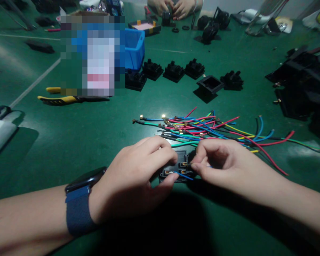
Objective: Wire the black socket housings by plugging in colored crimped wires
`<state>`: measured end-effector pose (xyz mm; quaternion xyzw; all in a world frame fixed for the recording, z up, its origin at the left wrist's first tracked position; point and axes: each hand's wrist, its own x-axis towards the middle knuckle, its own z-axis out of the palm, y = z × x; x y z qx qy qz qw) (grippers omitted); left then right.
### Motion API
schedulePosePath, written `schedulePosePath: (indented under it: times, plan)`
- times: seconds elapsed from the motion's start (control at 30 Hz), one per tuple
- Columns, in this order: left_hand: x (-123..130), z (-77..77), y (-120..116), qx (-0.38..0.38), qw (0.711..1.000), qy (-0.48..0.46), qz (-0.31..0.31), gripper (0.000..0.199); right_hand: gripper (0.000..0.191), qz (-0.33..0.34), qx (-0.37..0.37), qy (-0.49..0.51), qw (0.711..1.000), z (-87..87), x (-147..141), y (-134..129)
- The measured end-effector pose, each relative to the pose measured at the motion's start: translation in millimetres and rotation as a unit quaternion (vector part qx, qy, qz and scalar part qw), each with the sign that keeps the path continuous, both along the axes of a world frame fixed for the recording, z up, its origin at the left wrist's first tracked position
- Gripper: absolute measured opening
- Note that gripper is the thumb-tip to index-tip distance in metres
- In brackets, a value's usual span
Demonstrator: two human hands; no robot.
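Note:
A black plastic socket part (pixel 180 156) with brass terminals lies on the green table, between my two hands. My left hand (pixel 146 167) grips its left side, thumb at the near edge and fingers at the far edge. A blue wire (pixel 185 175) runs from the terminal beside my left thumb. My right hand (pixel 218 160) pinches a thin dark wire at the right side of the part, close to a brass terminal; its far end is hidden by the fingers. Just beyond my hands lies a loose bundle of coloured wires (pixel 202 124) with brass clips.
Yellow-handled pliers (pixel 66 99) lie at the left, near a blue bin (pixel 134 49). Several black socket parts (pixel 174 71) stand in a row beyond the wires. More black parts (pixel 304 78) are heaped at the right. Another person's hands (pixel 174 9) work at the far side.

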<state>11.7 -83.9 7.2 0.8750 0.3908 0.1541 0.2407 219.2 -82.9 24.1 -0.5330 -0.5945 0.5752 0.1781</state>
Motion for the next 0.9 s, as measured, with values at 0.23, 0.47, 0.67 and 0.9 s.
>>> schedulePosePath:
  times: [0.23,0.47,0.67,0.9]
  plan:
    - [-0.5,-0.7,-0.2,0.005,1.000,-0.007,-0.003,0.014,0.007,-0.001,0.008,-0.012,1.000,-1.3,0.6,-0.1]
    - [-1.2,-2.0,-0.6,0.003,1.000,-0.009,-0.008,0.012,0.007,0.004,0.008,-0.019,1.000,-1.6,-0.2,-0.1]
    - [-1.3,-1.3,-0.1,0.001,1.000,-0.006,-0.010,0.012,0.007,0.003,-0.004,-0.018,1.000,-0.8,-0.9,0.7]
    - [-1.4,-2.0,0.6,0.006,1.000,-0.007,-0.015,0.012,0.006,0.008,-0.001,-0.013,1.000,-1.3,0.5,0.5]
